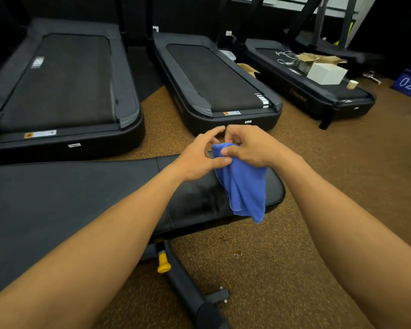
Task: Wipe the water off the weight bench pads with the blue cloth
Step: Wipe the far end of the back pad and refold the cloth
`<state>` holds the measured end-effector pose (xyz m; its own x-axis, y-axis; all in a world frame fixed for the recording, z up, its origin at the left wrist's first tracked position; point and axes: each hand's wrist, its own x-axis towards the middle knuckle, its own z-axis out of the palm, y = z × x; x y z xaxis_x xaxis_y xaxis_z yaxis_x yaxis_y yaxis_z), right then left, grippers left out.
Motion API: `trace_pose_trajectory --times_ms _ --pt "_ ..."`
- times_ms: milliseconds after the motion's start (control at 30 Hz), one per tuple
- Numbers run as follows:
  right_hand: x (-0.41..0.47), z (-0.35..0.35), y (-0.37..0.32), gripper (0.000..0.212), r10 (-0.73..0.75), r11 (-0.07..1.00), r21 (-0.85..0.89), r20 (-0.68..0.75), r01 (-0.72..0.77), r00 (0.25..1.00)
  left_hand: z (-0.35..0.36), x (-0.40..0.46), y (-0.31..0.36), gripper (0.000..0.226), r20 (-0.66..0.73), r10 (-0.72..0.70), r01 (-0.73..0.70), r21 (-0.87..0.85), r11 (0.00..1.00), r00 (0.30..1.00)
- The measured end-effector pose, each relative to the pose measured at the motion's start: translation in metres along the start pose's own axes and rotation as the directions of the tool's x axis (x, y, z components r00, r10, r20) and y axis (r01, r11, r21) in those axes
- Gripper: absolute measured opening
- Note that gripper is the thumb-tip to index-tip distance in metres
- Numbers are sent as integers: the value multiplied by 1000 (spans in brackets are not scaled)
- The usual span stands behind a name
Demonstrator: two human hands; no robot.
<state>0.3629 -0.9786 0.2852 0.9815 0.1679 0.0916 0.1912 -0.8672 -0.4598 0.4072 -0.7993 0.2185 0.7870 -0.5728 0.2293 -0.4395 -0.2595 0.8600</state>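
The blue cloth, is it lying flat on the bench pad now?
No, the blue cloth hangs bunched from both hands above the bench pad.

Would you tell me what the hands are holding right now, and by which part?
Both hands hold the blue cloth by its bunched top edge: the right hand grips it, the left hand pinches it.

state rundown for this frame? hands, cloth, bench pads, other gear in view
left hand: thumb pinching the cloth edge, fingers spread
right hand: gripping the cloth's top
blue cloth: bunched, lifted, hanging over the seat pad
seat pad: flat, dull smear beside the cloth
back pad: flat, no hand on it
yellow knob: untouched
white box: closed, on the far treadmill
paper cup: upright
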Motion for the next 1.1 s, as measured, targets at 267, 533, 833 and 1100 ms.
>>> trace_pose_trajectory --times_ms 267,533,833,1100 --pt "13 -5 -75 21 -147 989 -15 -5 147 989 -68 -35 15 10 60 4 2 -104 995 998" --pt "26 -29 -140 16 -148 968 208 22 140 989 -132 -73 58 21 -4 -61 59 -206 977 998" --pt "55 97 -138 21 88 988 94 316 -123 945 -164 -115 -43 11 29 -449 438 174 882 893" --pt "52 138 -94 22 -13 965 -227 452 130 892 -127 -126 -74 17 11 -178 140 573 808 984"
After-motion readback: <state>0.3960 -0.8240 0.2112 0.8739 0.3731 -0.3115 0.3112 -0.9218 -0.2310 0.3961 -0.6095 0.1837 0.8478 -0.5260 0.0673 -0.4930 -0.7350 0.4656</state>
